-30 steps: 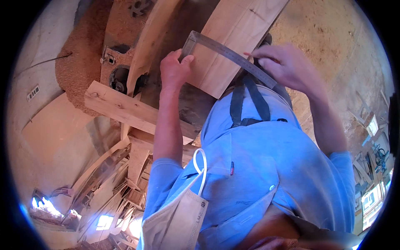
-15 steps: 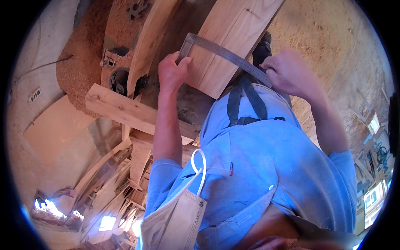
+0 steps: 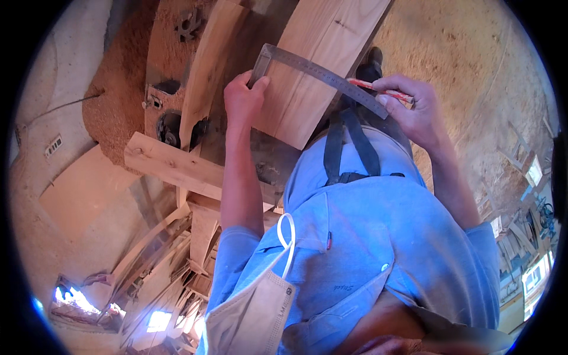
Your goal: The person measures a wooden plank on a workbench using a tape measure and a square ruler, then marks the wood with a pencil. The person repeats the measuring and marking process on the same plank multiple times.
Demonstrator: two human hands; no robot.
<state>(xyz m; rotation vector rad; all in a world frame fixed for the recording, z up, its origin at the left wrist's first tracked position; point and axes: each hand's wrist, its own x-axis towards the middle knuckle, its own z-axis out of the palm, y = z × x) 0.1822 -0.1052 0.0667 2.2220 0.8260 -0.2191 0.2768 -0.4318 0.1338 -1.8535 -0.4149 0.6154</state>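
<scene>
A metal carpenter's square (image 3: pixel 319 72) lies across a wide pale wooden board (image 3: pixel 290 112), its graduated blade reaching past the board's right edge. My left hand (image 3: pixel 242 103) is closed round the square's short stock at the board's left side. At the right, my right hand (image 3: pixel 417 115) holds a red carpenter's pencil (image 3: pixel 393 93) between thumb and fingers. The pencil slants over the blade's free end, its tip side pointing left toward the board edge. The right thumb is close to the blade; whether it touches I cannot tell.
A thick wooden beam (image 3: pixel 177 165) lies to the left, below a curved timber (image 3: pixel 207 65). Reddish sawdust (image 3: pixel 115 118) is heaped beyond them. Lumber pieces (image 3: pixel 160 254) are piled at lower left, and scraps (image 3: pixel 518 231) lie at far right. A face mask (image 3: pixel 254 310) hangs at my chest.
My right hand has turned and shifted slightly right, bringing the red pencil into clear view. The left hand still grips the square, which has barely moved against the board.
</scene>
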